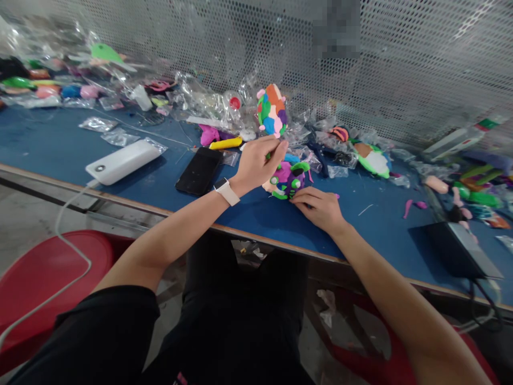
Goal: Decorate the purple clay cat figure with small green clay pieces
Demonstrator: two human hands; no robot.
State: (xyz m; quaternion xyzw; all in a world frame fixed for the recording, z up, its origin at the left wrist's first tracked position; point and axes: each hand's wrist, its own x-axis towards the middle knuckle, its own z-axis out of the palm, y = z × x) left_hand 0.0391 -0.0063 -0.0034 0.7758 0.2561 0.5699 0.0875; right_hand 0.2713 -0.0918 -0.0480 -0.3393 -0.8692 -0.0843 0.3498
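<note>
The figure [294, 184] is seen at the desk [248, 206], its lower edge touched by the right hand [319, 208]. Whether anything is pinched in that grip, or by the curled left hand [258, 164], cannot be told. Probably light and soft, it is best cradled underneath.

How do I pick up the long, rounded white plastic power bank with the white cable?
Best from above, probably: grip the white power bank across its middle, by both long sides. It lies flat, narrower across than along, and the white cable joins its left end.
</note>
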